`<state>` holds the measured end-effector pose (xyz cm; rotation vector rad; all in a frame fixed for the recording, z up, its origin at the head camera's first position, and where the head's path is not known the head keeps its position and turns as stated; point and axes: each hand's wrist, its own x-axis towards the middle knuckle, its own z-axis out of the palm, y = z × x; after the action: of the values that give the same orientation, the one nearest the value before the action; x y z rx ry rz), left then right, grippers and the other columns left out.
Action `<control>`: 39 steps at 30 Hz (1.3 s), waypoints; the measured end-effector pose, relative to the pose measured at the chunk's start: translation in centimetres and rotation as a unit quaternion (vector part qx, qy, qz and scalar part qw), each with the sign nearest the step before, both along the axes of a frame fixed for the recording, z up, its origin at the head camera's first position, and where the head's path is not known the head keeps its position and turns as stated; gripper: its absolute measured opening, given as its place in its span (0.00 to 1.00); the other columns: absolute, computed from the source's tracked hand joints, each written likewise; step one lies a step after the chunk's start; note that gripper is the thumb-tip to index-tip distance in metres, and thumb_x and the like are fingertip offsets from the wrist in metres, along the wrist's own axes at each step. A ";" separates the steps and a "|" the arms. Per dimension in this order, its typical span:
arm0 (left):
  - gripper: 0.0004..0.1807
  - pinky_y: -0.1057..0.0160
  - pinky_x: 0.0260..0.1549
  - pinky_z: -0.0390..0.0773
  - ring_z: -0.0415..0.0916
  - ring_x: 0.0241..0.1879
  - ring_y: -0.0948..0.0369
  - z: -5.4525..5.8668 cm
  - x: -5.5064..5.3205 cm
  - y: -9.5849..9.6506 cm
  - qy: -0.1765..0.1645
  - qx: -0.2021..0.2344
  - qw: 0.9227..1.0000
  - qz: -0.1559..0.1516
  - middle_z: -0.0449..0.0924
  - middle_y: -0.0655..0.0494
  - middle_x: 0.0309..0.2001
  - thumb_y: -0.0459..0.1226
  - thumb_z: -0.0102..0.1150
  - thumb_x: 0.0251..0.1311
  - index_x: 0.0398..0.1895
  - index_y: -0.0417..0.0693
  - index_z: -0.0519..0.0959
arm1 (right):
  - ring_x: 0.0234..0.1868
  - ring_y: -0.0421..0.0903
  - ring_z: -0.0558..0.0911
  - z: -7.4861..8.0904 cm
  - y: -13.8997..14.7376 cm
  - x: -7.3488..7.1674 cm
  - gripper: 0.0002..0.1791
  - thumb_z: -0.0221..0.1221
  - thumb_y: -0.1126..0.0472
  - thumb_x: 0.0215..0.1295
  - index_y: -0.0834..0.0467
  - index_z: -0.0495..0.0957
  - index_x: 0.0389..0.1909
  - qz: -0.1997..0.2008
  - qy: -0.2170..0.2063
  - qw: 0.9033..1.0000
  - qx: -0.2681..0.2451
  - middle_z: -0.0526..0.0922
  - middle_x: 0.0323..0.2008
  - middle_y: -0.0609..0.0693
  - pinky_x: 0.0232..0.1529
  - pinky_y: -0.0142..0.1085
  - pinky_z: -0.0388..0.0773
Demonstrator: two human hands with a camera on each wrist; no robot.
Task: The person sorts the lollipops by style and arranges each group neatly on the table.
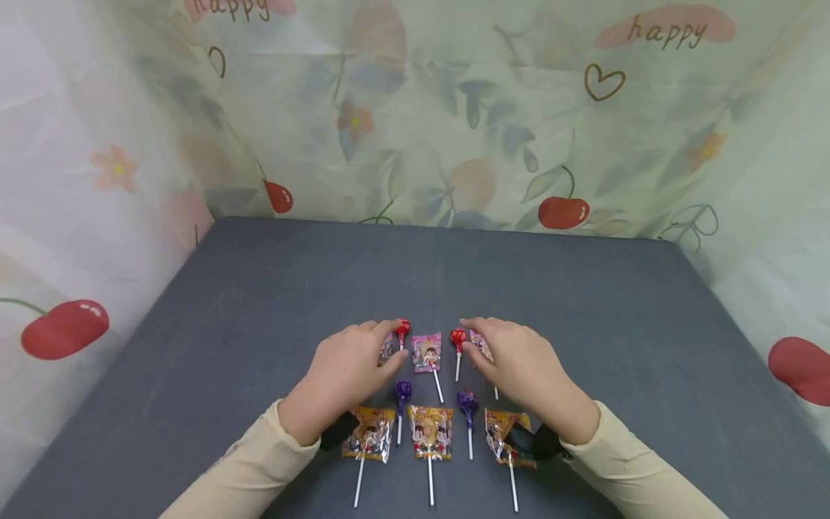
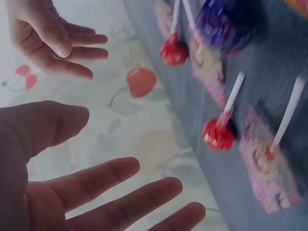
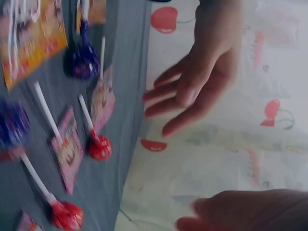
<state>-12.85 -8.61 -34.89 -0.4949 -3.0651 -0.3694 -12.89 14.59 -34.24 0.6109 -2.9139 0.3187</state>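
Note:
Both hands hover over rows of lollipops on the dark table, holding nothing. My left hand (image 1: 353,367) has its fingers spread, thumb apart, above the left side of the back row. Over the right side is my right hand (image 1: 519,364), its fingers extended towards the middle. Between them lie a pink-wrapped flat lollipop (image 1: 426,353) and two red round lollipops (image 1: 403,328) (image 1: 458,336). The hands partly cover two more pink packets (image 1: 387,348) (image 1: 481,344). In the left wrist view, air shows between the left fingers (image 2: 120,204) and the sweets.
Nearer the body lie two purple round lollipops (image 1: 403,393) (image 1: 467,402). Three orange-wrapped flat lollipops (image 1: 369,436) (image 1: 431,425) (image 1: 499,425) form the front row, sticks pointing at the body. A printed curtain (image 1: 441,130) hangs behind the table (image 1: 415,274) and along both sides.

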 end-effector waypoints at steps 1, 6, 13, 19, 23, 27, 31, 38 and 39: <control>0.27 0.51 0.39 0.80 0.81 0.44 0.54 0.3 -0.1 -0.1 -0.004 0.009 1.000 0.005 0.81 0.51 0.54 0.54 0.57 0.63 0.62 0.53 0.75 | 0.43 0.48 0.84 0.3 0.0 -0.3 0.18 0.59 0.52 0.67 0.53 0.79 0.54 -0.002 -0.008 1.000 -0.018 0.85 0.48 0.50 0.37 0.43 0.80; 0.25 0.53 0.34 0.79 0.81 0.42 0.56 1.7 -1.0 -1.4 -0.045 0.072 0.996 0.040 0.80 0.52 0.55 0.52 0.56 0.64 0.61 0.54 0.75 | 0.38 0.42 0.83 1.7 0.3 -2.3 0.11 0.57 0.54 0.69 0.51 0.81 0.48 0.014 -0.044 0.992 -0.117 0.85 0.42 0.46 0.34 0.39 0.78; 0.21 0.51 0.43 0.78 0.79 0.49 0.53 2.0 -3.5 -4.4 -0.127 0.204 0.968 0.068 0.81 0.50 0.51 0.51 0.49 0.70 0.59 0.53 0.75 | 0.39 0.44 0.82 1.7 0.7 -6.4 0.10 0.56 0.56 0.71 0.52 0.80 0.47 0.050 -0.140 0.965 -0.214 0.84 0.43 0.49 0.41 0.42 0.79; 0.20 0.53 0.46 0.78 0.79 0.50 0.50 0.2 -5.9 -6.5 -0.210 0.299 0.926 0.090 0.79 0.42 0.52 0.45 0.45 0.73 0.59 0.43 0.73 | 0.47 0.47 0.81 0.4 0.2 -8.7 0.13 0.58 0.53 0.69 0.53 0.79 0.51 0.069 -0.243 0.941 -0.228 0.82 0.48 0.50 0.49 0.45 0.77; 0.19 0.57 0.41 0.80 0.79 0.46 0.52 -1.2 -6.9 -6.8 -0.239 0.285 0.923 0.103 0.78 0.42 0.51 0.43 0.48 0.72 0.58 0.41 0.73 | 0.55 0.52 0.78 -1.0 -0.4 -10.1 0.20 0.60 0.55 0.66 0.59 0.76 0.56 0.093 -0.305 0.917 -0.238 0.79 0.54 0.57 0.55 0.48 0.74; 0.21 0.62 0.32 0.79 0.78 0.39 0.55 -2.0 -7.3 -6.5 -0.253 0.241 0.931 0.105 0.77 0.43 0.47 0.44 0.53 0.68 0.58 0.41 0.72 | 0.62 0.55 0.74 -1.7 -1.0 -11.2 0.24 0.62 0.57 0.65 0.62 0.73 0.59 0.106 -0.372 0.889 -0.246 0.75 0.60 0.61 0.59 0.48 0.72; 0.26 0.63 0.30 0.77 0.75 0.35 0.57 -2.7 -7.7 -6.3 -0.283 0.231 0.927 0.083 0.75 0.43 0.49 0.44 0.61 0.61 0.58 0.39 0.71 | 0.64 0.56 0.71 -2.1 -1.4 -11.9 0.26 0.63 0.61 0.64 0.63 0.71 0.62 0.111 -0.432 0.861 -0.246 0.73 0.62 0.61 0.60 0.48 0.71; 0.31 0.64 0.27 0.75 0.69 0.32 0.59 -3.3 -8.0 -6.4 -0.309 0.241 0.918 0.061 0.68 0.46 0.45 0.41 0.74 0.48 0.52 0.39 0.70 | 0.61 0.53 0.71 -3.5 -2.0 -12.3 0.24 0.63 0.64 0.62 0.64 0.73 0.59 0.138 -0.495 0.830 -0.218 0.73 0.60 0.59 0.58 0.42 0.71; 0.31 0.65 0.26 0.74 0.68 0.31 0.59 -3.4 -8.0 -6.3 -0.307 0.242 0.918 0.061 0.67 0.47 0.43 0.41 0.74 0.47 0.51 0.40 0.70 | 0.60 0.52 0.71 -3.7 -2.0 -12.2 0.24 0.64 0.65 0.61 0.65 0.74 0.58 0.141 -0.497 0.829 -0.215 0.73 0.59 0.59 0.57 0.40 0.71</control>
<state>-20.84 -14.91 -38.30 -0.1797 -3.3246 -1.4813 -25.07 12.55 -37.98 1.0153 -3.3888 1.7511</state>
